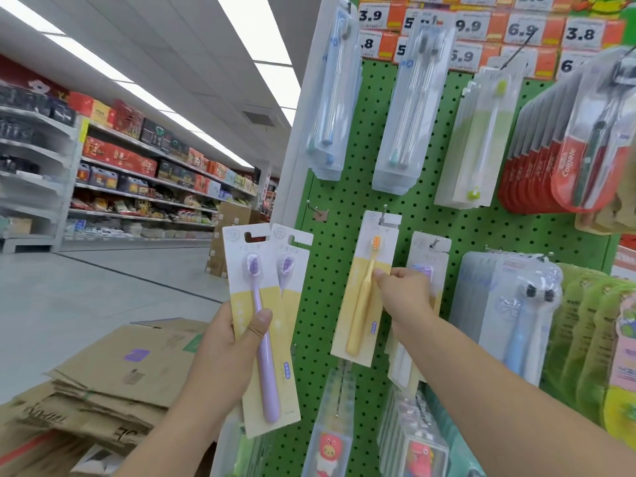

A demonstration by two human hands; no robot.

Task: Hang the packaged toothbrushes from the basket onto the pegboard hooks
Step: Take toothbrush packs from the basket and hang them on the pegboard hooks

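Your right hand [401,287] pinches the orange toothbrush pkg [366,290], already on its hook [384,217]. Left hand [227,346] grips two purple pkgs [265,325], yet to hang. Basket not in view.

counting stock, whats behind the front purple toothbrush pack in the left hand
A second purple toothbrush pack sits behind the front purple pack in the left hand. Its lower part is covered; any further packs are hidden.

A green pegboard [344,201] carries hooks hung with packaged toothbrushes: clear twin packs [409,108] along the top, red Colgate packs [564,160] at right, and a yellow-card orange toothbrush [364,290] lower down beside one bare hook [315,211].
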